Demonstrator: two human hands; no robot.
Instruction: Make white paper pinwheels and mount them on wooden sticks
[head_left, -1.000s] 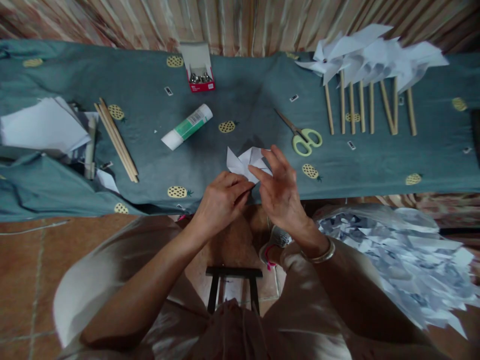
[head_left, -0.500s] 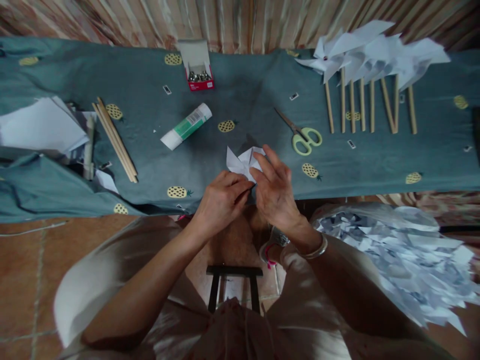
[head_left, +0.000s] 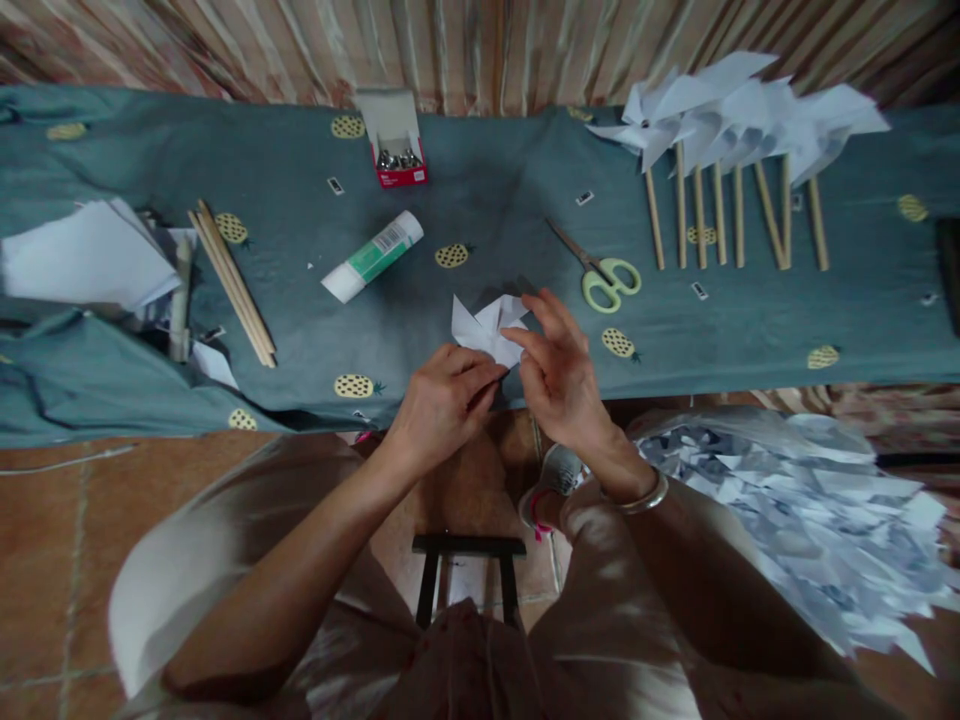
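Head view — left hand (head_left: 442,405) pinching folded paper (head_left: 478,325), right hand (head_left: 561,385) touching it

You're facing teal cloth (head_left: 510,210), yellow pineapples (head_left: 452,256) with black spots repeating over it. Your paper (head_left: 489,322) showing plain white, pinwheels (head_left: 739,110) matching. Scissors (head_left: 598,268) showing pale green handles; tube (head_left: 375,258) mixing green and white; box (head_left: 401,177) showing red front; sticks (head_left: 235,287) showing tan. You're wearing silver bracelet (head_left: 649,502), beige trousers (head_left: 202,545).
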